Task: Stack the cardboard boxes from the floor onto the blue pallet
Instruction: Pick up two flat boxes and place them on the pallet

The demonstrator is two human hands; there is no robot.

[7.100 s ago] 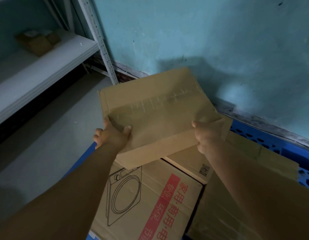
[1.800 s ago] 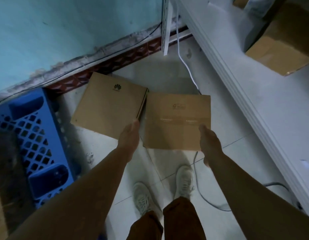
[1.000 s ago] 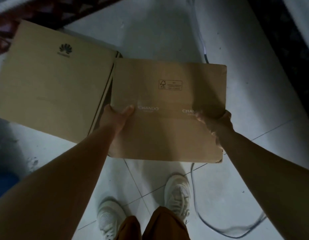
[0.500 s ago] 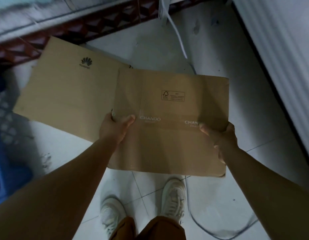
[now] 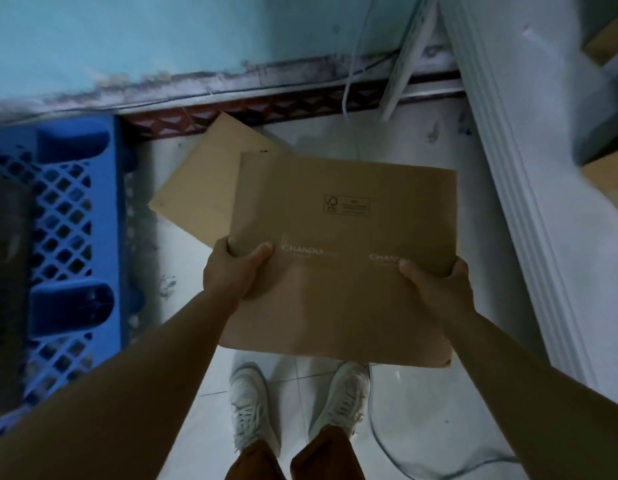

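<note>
Head view: a person's left hand (image 5: pixel 236 271) and right hand (image 5: pixel 437 284) grasp opposite edges of a flattened cardboard box (image 5: pixel 342 244) above the tiled floor (image 5: pixel 421 403), beside the blue pallet (image 5: pixel 68 216); a second box (image 5: pixel 200 188) lies beneath, near the wall.

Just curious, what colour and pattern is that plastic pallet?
Blue plastic pallet, with a diamond lattice of holes; head view.
</note>
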